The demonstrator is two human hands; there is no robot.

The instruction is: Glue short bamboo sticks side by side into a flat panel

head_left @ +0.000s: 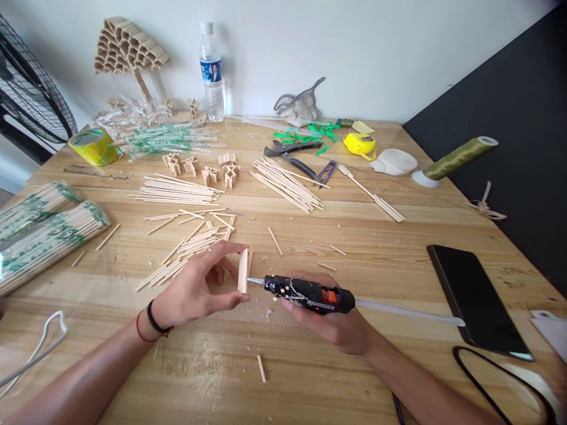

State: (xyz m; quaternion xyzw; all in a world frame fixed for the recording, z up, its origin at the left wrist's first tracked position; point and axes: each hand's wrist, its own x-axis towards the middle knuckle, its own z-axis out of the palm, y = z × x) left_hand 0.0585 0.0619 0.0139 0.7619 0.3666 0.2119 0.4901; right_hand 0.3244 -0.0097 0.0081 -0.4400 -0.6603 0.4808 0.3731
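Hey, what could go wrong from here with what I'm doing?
The glue gun has its nozzle right at the small stick bundle, close to the left hand, so a slip might burn your fingers. The bundle is held only at its ends, so pushing with the nozzle could shift its sticks out of line.

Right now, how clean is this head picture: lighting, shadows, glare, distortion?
Head view: pale sheen on the near left tabletop; head view: soft shadow on the wall beside the bottle; head view: fan looks stretched at the edge; head view: glue gun reads clearly.
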